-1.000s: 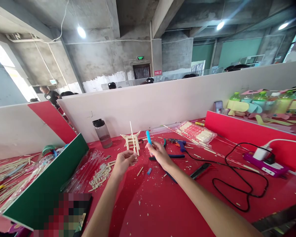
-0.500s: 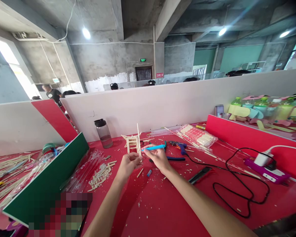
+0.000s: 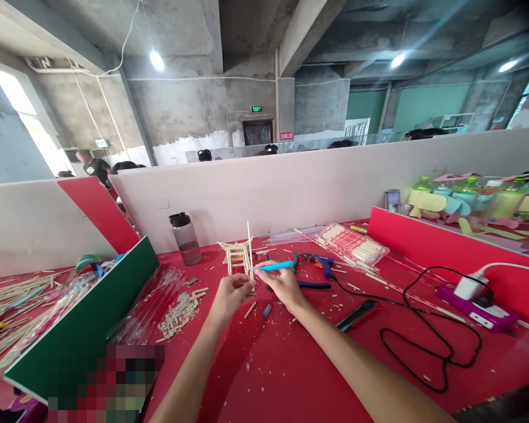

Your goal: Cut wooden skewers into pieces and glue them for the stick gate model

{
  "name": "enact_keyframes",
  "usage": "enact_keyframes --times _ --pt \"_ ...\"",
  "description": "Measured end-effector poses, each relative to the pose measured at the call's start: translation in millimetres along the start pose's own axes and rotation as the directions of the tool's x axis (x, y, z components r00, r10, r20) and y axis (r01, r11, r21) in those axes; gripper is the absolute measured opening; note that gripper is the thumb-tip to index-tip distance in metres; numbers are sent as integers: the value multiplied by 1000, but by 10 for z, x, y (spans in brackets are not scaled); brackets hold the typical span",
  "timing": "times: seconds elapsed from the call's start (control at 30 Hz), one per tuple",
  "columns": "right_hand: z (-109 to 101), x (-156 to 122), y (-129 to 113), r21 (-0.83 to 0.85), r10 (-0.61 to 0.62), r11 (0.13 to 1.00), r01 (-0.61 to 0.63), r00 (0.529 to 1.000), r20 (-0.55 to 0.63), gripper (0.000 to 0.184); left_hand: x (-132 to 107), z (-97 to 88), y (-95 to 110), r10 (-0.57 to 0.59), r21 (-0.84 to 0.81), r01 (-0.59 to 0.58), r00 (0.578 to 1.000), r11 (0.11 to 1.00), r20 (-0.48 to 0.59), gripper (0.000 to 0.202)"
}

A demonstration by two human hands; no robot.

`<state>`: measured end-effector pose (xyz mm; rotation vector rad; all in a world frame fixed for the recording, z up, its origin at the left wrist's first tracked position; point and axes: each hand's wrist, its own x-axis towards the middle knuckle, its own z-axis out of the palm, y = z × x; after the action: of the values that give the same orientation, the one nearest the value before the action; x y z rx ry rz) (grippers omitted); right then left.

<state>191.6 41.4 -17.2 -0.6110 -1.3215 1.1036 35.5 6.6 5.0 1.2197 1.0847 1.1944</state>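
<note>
Two hands meet above our red worktable (image 3: 291,364): our left hand (image 3: 230,294) pinches a thin wooden stick (image 3: 249,244) upright, while our right hand (image 3: 283,283) grips a blue pen (image 3: 275,266), tip at the stick, just in front of a small stick-built gate model (image 3: 235,254).

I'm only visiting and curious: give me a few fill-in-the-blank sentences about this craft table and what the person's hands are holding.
The right hand holds a ___ pen-like tool.
The left hand pinches a thin wooden stick that stands ___.
The dark-lidded bottle stands to the ___ of the small wooden model.
The colour of the tabletop is ___.
Missing words: blue; upright; left; red.
</note>
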Motion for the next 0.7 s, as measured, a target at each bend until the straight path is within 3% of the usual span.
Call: enact_keyframes --times 0.7 --pt "-2 -5 8 -70 -6 998 4 1000 -26 25 30 -25 -67 13 12 -13 1000 1000 10 44"
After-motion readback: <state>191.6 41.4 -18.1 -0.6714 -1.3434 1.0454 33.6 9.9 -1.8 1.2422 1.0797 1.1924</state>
